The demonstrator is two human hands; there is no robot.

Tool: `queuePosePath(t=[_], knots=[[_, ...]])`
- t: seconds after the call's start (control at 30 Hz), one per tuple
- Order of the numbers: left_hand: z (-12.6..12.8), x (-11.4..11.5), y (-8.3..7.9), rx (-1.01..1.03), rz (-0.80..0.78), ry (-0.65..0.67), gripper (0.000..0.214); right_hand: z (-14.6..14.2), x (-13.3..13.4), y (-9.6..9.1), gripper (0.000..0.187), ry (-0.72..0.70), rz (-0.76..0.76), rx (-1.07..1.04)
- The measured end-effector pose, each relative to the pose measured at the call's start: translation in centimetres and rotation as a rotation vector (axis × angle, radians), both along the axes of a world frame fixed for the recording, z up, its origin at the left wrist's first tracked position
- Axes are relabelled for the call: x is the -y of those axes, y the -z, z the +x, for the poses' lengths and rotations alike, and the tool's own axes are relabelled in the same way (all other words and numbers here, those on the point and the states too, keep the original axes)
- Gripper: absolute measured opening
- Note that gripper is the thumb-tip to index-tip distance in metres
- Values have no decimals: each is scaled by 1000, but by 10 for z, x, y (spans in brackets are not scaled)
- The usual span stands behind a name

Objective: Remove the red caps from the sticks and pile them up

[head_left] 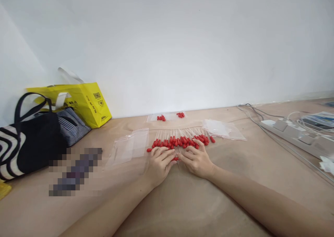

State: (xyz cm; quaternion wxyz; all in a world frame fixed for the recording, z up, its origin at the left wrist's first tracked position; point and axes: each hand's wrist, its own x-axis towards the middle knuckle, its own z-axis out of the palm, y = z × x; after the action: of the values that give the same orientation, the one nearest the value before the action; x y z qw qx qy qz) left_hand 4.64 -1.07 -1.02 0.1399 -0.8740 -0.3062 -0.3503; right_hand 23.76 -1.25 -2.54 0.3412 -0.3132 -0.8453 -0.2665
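In the head view my left hand and my right hand meet over the front of a row of droppers. The fingers of both are closed around a dropper with a red bulb; its thin part is mostly hidden by my fingers. Just beyond my fingertips lies a dense row of red-bulbed droppers, their clear thin stems pointing toward the wall. One loose red bulb sits at the row's right end. Clear zip bags lie left of my left hand, and a stack of bags lies beyond my right hand.
Near the wall, more red-bulbed droppers lie on clear plastic. At left stand a black bag, a striped pouch and a yellow bag, with a pixelated dark object in front. A white power strip with cables is at right.
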Motion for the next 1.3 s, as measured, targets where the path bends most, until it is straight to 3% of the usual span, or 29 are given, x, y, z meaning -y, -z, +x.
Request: queuePosePath(t=[0.33,0.97,1.3], knots=[[-2,6,-5,-68,23,11,24,1,1,3,24,-5,-86,22],[-4,7,2,-39,-45,17,21,-3,5,0,18,-86,-125,-75],[-21,3,1,74,-114,-15,15,19,1,0,18,129,-136,-114]])
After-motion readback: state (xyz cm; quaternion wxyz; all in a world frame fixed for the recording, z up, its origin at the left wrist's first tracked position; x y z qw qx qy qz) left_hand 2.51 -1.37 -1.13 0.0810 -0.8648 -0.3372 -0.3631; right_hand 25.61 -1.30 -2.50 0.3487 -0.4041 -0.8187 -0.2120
